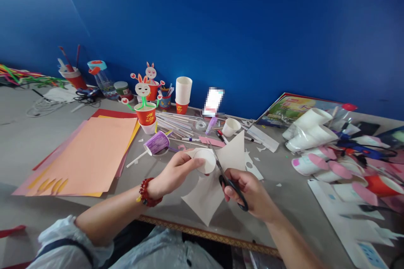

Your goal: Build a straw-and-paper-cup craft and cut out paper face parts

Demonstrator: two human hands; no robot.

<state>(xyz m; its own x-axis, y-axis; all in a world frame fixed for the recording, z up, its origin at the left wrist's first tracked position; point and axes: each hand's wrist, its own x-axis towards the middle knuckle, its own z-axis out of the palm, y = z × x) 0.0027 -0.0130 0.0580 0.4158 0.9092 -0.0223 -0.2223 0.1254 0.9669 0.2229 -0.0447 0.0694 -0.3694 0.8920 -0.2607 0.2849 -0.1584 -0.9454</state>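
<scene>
My left hand (176, 172), a red beaded bracelet on its wrist, pinches a round white paper piece (206, 163) between thumb and fingers. Black-handled scissors (233, 189) are in my right hand (249, 191), fingers through the handles. Their blades point up and away, right along the edge of the round piece. A white paper sheet (234, 151) spreads behind and below it, with a lower part (203, 202) over the table's near side. Whether the round piece is still joined to that sheet, I cannot tell.
Coloured paper sheets (88, 151) lie stacked at left. Red cups with rabbit figures (147, 114), a purple-coloured cup (158, 142) and paper straws (176, 122) are behind my hands. A white cup (231, 127) stands farther back. Bagged cups (311, 128) and decorated cups crowd the right.
</scene>
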